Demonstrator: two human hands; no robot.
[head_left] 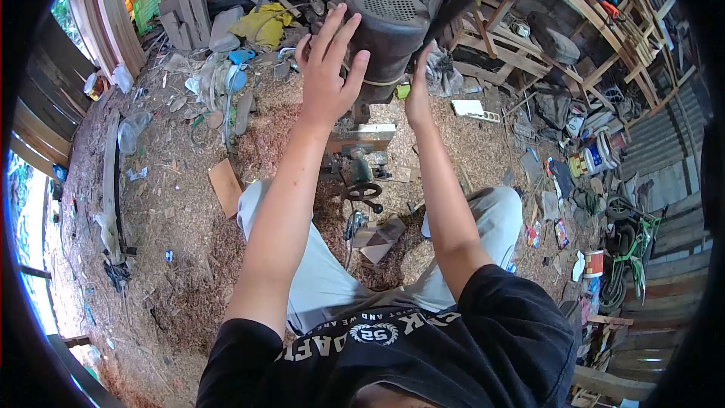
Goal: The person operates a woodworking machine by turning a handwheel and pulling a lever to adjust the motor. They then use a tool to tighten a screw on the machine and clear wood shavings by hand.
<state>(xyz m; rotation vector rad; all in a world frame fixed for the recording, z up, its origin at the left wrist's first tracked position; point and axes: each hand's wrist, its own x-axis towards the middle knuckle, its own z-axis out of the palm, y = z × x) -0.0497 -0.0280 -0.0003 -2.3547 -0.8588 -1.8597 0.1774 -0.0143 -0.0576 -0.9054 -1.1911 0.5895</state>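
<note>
A tall bench machine with a dark motor housing (387, 49), its round top vented, stands in front of me. My left hand (330, 68) is spread against the left side of the housing, fingers apart and pointing up. At the housing's lower right is my right hand (420, 98), seen edge-on with its fingers stretched upward. Their tips overlap the base of a long dark lever (453, 13), which slants up to the right. Below the motor, a pale wood piece (375, 128) lies at the machine's table. A handwheel (362, 192) sits lower, between my knees.
Wood shavings cover the floor (181, 249). A brown board (225, 187) lies by my left knee, with offcuts (383, 239) between my legs. Timber racks (521, 53), buckets (600, 153) and a green bicycle (628, 257) line the right side. Yellow cloth (262, 28) lies at the back.
</note>
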